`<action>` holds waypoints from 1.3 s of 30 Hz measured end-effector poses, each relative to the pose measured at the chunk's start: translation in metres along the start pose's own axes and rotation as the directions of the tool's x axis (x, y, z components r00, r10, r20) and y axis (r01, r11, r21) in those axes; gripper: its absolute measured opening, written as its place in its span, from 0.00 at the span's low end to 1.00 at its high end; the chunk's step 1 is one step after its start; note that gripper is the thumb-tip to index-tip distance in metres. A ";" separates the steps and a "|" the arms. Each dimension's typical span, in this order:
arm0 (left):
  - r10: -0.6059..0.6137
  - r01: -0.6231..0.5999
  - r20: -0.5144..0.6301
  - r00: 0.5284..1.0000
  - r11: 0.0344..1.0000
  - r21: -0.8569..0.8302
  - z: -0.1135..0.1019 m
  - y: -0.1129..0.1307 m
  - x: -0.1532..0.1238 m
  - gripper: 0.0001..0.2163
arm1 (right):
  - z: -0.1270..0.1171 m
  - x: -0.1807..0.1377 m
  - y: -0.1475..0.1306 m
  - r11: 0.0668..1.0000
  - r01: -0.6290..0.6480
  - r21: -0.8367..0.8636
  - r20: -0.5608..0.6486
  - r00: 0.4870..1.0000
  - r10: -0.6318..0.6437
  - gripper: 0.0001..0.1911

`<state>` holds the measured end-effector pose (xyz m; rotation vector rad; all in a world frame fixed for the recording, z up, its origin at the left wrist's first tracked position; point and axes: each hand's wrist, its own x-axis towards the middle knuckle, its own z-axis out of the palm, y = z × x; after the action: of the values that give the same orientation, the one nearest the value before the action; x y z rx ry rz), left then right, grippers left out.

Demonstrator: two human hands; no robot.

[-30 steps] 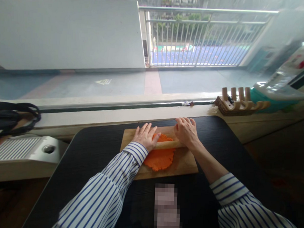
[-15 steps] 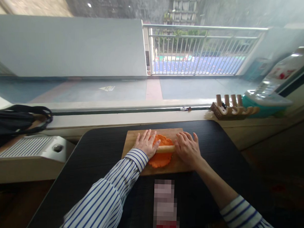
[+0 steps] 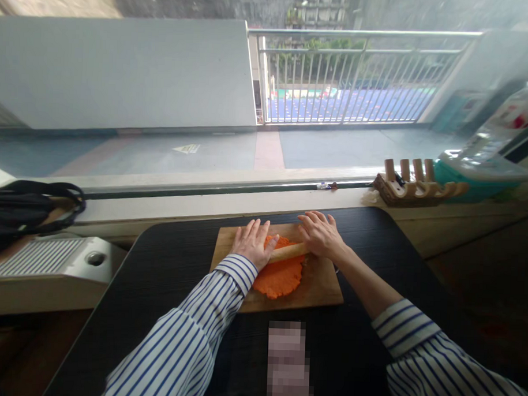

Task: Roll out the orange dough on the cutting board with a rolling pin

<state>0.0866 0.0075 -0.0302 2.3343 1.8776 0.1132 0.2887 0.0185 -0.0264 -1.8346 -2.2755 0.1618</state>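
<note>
A wooden rolling pin (image 3: 287,252) lies across a flattened sheet of orange dough-like material (image 3: 279,279) with ragged edges. The sheet rests on a wooden cutting board (image 3: 319,291). My left hand (image 3: 252,244) holds the pin's left end under its palm, its fingers reaching forward and its thumb beside the pin. At the other end, my right hand (image 3: 321,234) holds the pin with its fingers pointing forward over it. Both hands hide the pin's ends. The pin slants, its right end farther from me.
The board lies on a black table (image 3: 166,275) against a windowsill (image 3: 194,210). On the sill at right stand a wooden rack-like object (image 3: 414,189), a teal box (image 3: 476,176) and a clear bottle (image 3: 500,131). A black bag (image 3: 25,210) and a white appliance (image 3: 49,265) sit at left.
My right hand has moved forward, tilting the pin from nearly level to slanted. More of the orange sheet shows on my side of the pin. The view has shifted slightly.
</note>
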 end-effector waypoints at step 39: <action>0.079 -0.081 -0.103 0.992 0.997 -0.014 0.004 0.001 -0.007 0.31 | 0.004 0.033 0.005 0.998 0.068 0.009 0.108 0.992 -0.069 0.24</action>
<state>0.0865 0.0006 -0.0341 2.4355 1.8187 0.2623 0.2860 0.0523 -0.0283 -1.7830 -2.4045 0.2626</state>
